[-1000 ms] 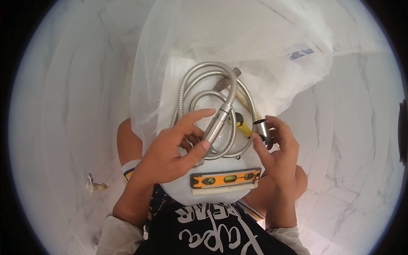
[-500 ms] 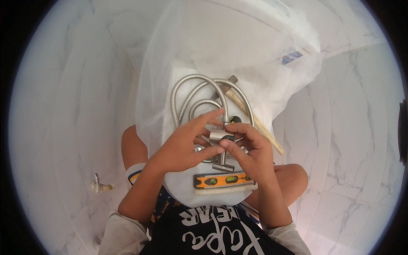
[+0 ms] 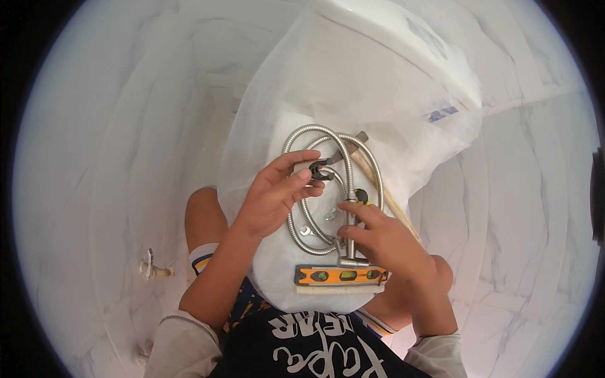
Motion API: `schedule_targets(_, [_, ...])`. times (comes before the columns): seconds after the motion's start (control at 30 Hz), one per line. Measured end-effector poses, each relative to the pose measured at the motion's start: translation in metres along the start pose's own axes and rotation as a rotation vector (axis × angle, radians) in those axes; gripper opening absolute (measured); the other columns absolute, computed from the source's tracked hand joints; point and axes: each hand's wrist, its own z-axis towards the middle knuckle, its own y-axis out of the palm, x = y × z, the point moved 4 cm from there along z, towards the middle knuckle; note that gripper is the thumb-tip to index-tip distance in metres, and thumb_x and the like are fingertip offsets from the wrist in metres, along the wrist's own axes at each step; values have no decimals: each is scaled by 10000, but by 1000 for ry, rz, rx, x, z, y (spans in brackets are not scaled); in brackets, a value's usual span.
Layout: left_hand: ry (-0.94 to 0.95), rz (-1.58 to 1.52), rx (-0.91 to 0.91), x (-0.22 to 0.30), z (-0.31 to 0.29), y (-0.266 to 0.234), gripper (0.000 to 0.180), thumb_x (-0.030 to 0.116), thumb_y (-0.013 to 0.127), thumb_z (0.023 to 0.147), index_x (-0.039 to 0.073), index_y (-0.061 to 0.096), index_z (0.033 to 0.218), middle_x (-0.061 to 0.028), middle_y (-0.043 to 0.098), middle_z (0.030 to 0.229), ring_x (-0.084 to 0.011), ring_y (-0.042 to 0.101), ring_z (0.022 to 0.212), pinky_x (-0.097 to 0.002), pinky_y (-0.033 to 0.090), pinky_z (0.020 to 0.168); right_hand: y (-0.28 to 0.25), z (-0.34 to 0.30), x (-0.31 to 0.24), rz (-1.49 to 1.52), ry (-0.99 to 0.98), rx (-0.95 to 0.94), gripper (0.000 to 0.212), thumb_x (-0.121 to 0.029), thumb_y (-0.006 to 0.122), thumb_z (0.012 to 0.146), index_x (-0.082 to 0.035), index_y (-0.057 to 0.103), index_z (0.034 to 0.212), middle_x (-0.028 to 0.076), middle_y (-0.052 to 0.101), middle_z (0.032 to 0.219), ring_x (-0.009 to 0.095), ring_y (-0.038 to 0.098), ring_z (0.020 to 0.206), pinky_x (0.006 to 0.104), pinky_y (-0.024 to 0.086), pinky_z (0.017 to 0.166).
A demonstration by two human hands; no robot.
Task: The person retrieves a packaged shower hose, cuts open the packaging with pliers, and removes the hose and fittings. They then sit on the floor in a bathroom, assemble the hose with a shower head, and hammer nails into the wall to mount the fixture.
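Observation:
My left hand (image 3: 277, 192) is raised over the coiled hose, fingers closed on a small black bracket (image 3: 320, 170) with a C-shaped open end. A metal handheld sprayer (image 3: 351, 242) lies on a white, plastic-covered toilet lid (image 3: 271, 271), with its head toward me. Over the sprayer hovers my right hand (image 3: 384, 236), its thumb and forefinger apart; whether the fingertips touch the sprayer is unclear. The flexible metal hose (image 3: 315, 128) loops across the lid. Between its coils lie an open-ended wrench (image 3: 307, 231) and a small clear packet (image 3: 332, 214).
An orange spirit level (image 3: 340, 275) lies across the near end of the lid. Beneath the hose is a hammer (image 3: 362, 160) with a wooden handle, beside a black-and-yellow tool (image 3: 360, 196). A tap (image 3: 151, 269) sticks out from the left wall.
My hands have parted. The left moved up and away with the black bracket; the right came down over the sprayer. The whole view has shifted slightly.

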Motion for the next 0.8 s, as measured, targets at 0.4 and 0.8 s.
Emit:
schedule_targets(0.4, [183, 492, 1, 58, 19, 28, 405, 155, 721, 1048, 4, 612, 1408, -62, 699, 1018, -123, 684, 880, -270, 581, 791, -108, 4, 19, 480, -127, 913, 389, -261, 585, 1122, 14, 540, 1394, 255, 615, 1371, 311, 620, 1216, 430, 562, 901])
schedule_targets(0.8, [83, 499, -176, 113, 65, 89, 401, 149, 783, 999, 6, 675, 1357, -54, 730, 918, -104, 646, 777, -254, 550, 728, -162, 63, -25, 673, -395, 802, 609, -263, 543, 1115, 19, 304, 1600, 283, 602, 1280, 358, 675, 1102, 365, 648, 671])
